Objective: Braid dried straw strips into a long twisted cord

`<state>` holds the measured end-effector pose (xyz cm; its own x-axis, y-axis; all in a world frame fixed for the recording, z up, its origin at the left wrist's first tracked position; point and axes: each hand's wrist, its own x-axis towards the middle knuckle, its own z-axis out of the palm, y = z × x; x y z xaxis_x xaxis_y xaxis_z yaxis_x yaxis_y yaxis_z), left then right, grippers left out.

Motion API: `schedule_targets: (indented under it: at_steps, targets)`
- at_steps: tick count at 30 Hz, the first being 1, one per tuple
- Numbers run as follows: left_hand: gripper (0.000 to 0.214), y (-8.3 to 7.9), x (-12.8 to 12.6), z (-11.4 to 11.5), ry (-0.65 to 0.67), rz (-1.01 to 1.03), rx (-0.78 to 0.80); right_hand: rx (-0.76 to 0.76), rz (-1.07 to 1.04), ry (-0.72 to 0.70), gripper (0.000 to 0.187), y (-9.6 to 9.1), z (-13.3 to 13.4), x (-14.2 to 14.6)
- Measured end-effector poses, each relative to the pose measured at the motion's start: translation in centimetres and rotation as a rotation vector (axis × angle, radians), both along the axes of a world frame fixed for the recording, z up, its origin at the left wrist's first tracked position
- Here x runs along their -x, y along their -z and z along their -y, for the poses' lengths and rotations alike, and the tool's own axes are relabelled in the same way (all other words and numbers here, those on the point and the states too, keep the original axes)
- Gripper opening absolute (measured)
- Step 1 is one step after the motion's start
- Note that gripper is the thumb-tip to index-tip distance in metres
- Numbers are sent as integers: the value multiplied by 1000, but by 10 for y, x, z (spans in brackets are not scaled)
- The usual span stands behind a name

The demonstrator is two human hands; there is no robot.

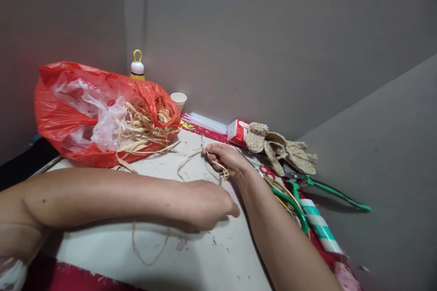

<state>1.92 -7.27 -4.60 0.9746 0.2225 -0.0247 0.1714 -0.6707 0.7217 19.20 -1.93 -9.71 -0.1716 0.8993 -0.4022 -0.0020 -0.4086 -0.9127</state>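
Note:
My right hand (pixel 227 159) pinches a pale raffia strand (pixel 186 161) between thumb and fingers, over the white board (pixel 235 241). Loops of the strand hang around these fingers. Just below and nearer to me is my left hand (pixel 210 204), back upward and fingers curled. Part of the strand runs down behind it; what those fingers grip is hidden. A thin length of the fibre curves out from beneath my left forearm onto the board. Farther left, an open red plastic bag (pixel 61 118) holds a bundle of dry raffia (pixel 143 122) and a clear inner bag.
Behind the bag stand a yellow-and-white bottle (pixel 137 69) and a paper cup (pixel 179 99). Along the right edge lie pale sticks (pixel 208 122), a red-and-white box (pixel 236 132), woven straw pieces (pixel 273 143), red-handled scissors (pixel 267 172), green-handled pliers (pixel 334 193) and a striped roll (pixel 321 227). Grey walls enclose the table.

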Motion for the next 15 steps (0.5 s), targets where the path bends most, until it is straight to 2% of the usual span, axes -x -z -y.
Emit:
schedule_targets:
  at_steps: [3, 4, 8, 11, 13, 15]
  targets:
    - [19, 18, -4, -7, 121, -95, -222, 20, -39, 0, 15, -1, -1, 0]
    - [18, 19, -4, -10, 108, -79, -202, 23, -48, 3, 15, -1, -1, 0]
    - [16, 12, 9, -25, -54, -26, 97, 20, -67, 14, 16, -1, 0, 1]
    - [43, 8, 20, -35, -198, -100, 313, 15, -72, 3, 17, 1, -1, 1]
    - [53, 11, 25, -42, -250, -98, 487, 12, -74, -7, 18, 1, -1, 0]
    - [49, 18, 27, -49, -288, -50, 709, 8, -74, -11, 19, 1, -1, 0]
